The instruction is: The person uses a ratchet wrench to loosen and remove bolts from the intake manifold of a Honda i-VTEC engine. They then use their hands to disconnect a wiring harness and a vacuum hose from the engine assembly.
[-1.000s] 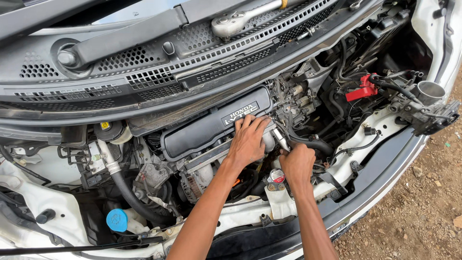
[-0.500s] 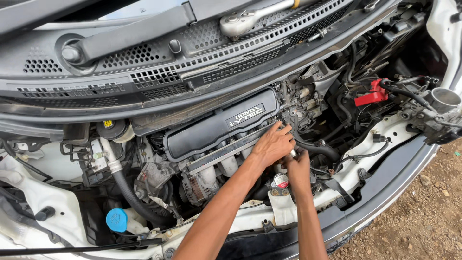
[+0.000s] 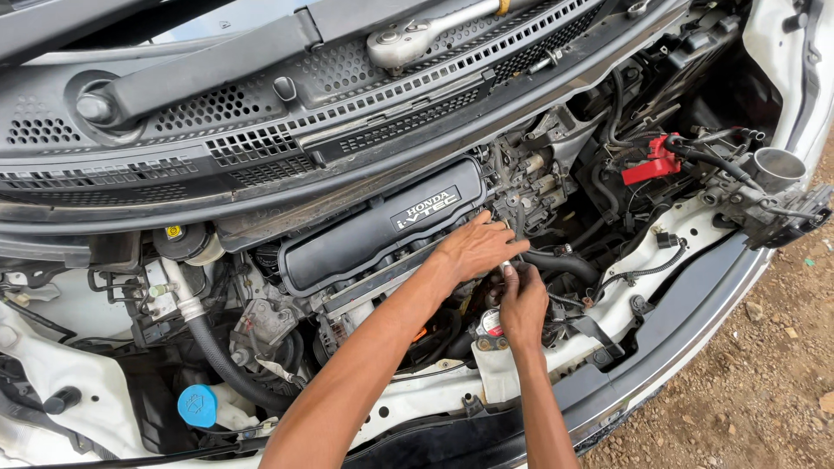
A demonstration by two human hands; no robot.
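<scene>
I look down into a car's engine bay. My left hand lies at the right end of the black plastic engine cover, fingers stretched toward the grey metal parts beside it, holding nothing that I can see. Just below it my right hand is curled around a small silvery metal piece whose tip shows between the two hands. Both hands nearly touch. What the piece joins is hidden under them.
A ratchet wrench rests on the black cowl grille at the top. A red terminal cover and a loose metal intake part sit at right. A blue cap sits lower left. Dirt ground lies beyond the bumper.
My left hand slid right along the end of the engine cover. My right hand rose up close under it, still closed on the small metal piece.
</scene>
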